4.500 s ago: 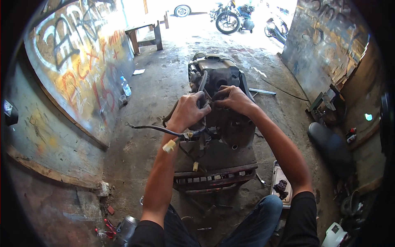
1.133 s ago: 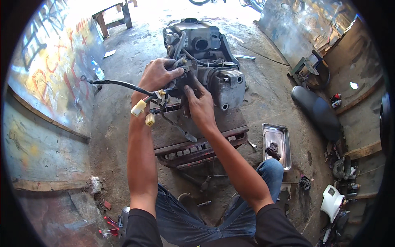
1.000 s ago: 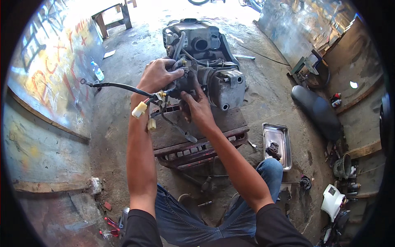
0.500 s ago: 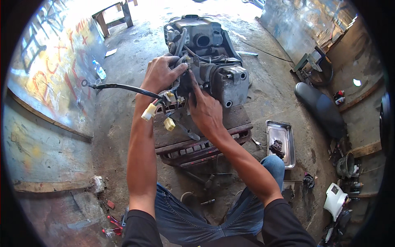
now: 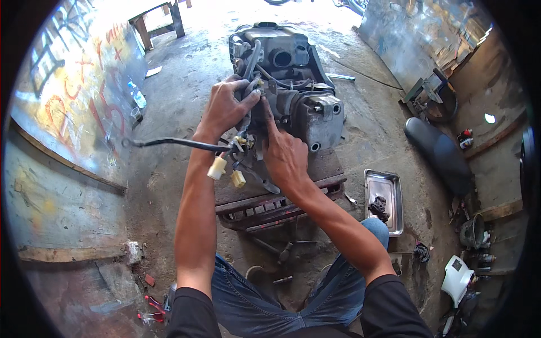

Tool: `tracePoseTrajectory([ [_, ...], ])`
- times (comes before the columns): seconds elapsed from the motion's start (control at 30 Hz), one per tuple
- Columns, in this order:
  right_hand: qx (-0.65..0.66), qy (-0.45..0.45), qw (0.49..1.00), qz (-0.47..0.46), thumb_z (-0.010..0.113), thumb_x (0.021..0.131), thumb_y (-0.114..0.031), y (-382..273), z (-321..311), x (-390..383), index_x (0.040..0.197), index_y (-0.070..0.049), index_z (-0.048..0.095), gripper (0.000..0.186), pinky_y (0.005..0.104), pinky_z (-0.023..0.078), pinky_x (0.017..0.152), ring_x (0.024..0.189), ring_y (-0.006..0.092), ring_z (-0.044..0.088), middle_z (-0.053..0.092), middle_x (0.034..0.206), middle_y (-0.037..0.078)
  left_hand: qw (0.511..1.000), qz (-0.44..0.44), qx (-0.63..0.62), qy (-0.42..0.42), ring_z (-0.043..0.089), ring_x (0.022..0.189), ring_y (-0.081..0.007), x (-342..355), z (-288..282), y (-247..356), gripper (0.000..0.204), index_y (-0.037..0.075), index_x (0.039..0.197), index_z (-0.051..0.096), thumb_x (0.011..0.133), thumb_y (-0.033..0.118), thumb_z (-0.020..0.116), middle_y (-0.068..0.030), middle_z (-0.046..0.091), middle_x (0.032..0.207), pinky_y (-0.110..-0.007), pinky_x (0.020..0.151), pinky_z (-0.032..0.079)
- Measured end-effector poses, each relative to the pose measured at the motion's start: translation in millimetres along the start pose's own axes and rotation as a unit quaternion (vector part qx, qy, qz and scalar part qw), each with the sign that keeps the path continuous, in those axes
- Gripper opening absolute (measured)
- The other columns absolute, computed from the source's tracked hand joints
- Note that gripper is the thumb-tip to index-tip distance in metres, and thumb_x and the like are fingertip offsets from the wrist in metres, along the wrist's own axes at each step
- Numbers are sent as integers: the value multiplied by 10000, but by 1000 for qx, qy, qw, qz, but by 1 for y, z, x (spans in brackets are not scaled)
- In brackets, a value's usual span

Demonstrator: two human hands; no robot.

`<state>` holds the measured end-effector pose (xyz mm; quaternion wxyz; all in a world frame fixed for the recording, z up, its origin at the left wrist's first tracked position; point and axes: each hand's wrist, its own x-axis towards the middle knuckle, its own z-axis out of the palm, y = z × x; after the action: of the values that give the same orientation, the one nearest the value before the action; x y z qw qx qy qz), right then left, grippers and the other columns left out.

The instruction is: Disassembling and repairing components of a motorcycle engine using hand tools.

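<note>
A greasy motorcycle engine (image 5: 282, 96) rests on a dark red metal stand ahead of me. My left hand (image 5: 225, 110) is closed on a dark wiring harness at the engine's left side, thumb on top. From below that hand hang a white connector (image 5: 217, 168) and a yellowish connector (image 5: 238, 179). A black cable (image 5: 174, 142) with a ring end sticks out leftward across my left wrist. My right hand (image 5: 286, 158) stretches its index finger up to a spot beside my left thumb; its other fingers curl in. What lies under that fingertip is too small to make out.
The slatted red stand (image 5: 282, 205) is between my knees and the engine. To the right are a metal tray (image 5: 400, 194) with a dark rag, a black seat (image 5: 437, 155) and a white panel (image 5: 456, 279). Red-handled pliers (image 5: 153, 308) lie lower left; a hammer (image 5: 284, 253) lies under the stand.
The black cable and hanging connectors have swung right and down. Both hands keep nearly the same place on the engine's left side; the whole view has shifted slightly.
</note>
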<state>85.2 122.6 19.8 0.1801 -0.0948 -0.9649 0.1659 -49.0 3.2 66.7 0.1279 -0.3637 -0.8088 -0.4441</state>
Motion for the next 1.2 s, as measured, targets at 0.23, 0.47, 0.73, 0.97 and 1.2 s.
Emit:
tracePoseTrajectory([
  [0.23, 29, -18, 999, 14, 645, 871, -150, -3, -3, -4, 1590, -313, 121, 905, 504, 516, 569, 633, 388, 666, 680, 730, 165, 995, 53, 68, 54, 674, 907, -389, -8, 7, 0, 364, -72, 1013, 703, 851, 253, 715, -240, 675, 992, -424, 822, 517],
  [0.47, 204, -8, 979, 27, 606, 895, -109, -2, -9, -6, 1572, -274, 249, 782, 450, 547, 755, 800, 370, 694, 688, 894, 240, 995, 26, 38, 94, 649, 857, -426, -15, 21, -1, 319, -48, 923, 675, 876, 267, 688, -236, 650, 920, -463, 784, 507],
  [0.73, 573, -100, 810, 76, 562, 902, -110, 10, -1, 4, 1534, -97, 359, 664, 341, 481, 926, 1060, 232, 636, 618, 1307, 146, 992, -5, 2, 128, 622, 713, -359, -17, 27, 1, 243, -28, 896, 676, 895, 214, 674, -193, 629, 818, -422, 661, 473],
  [0.97, 716, -137, 652, 208, 561, 918, -158, 7, 8, 6, 1518, -146, 411, 619, 243, 453, 745, 887, 130, 578, 627, 1130, 39, 983, -7, 11, 180, 609, 673, -332, -18, 38, 3, 246, -34, 852, 652, 888, 207, 687, -182, 615, 771, -408, 639, 462],
  [1.2, 331, 186, 919, -104, 598, 846, -12, 11, -77, -10, 1233, -95, 690, 406, 368, 507, 736, 753, 246, 590, 557, 858, 110, 978, -40, -32, 203, 600, 659, -287, -17, 39, 4, 272, -54, 831, 646, 876, 209, 701, -173, 612, 753, -392, 638, 454],
])
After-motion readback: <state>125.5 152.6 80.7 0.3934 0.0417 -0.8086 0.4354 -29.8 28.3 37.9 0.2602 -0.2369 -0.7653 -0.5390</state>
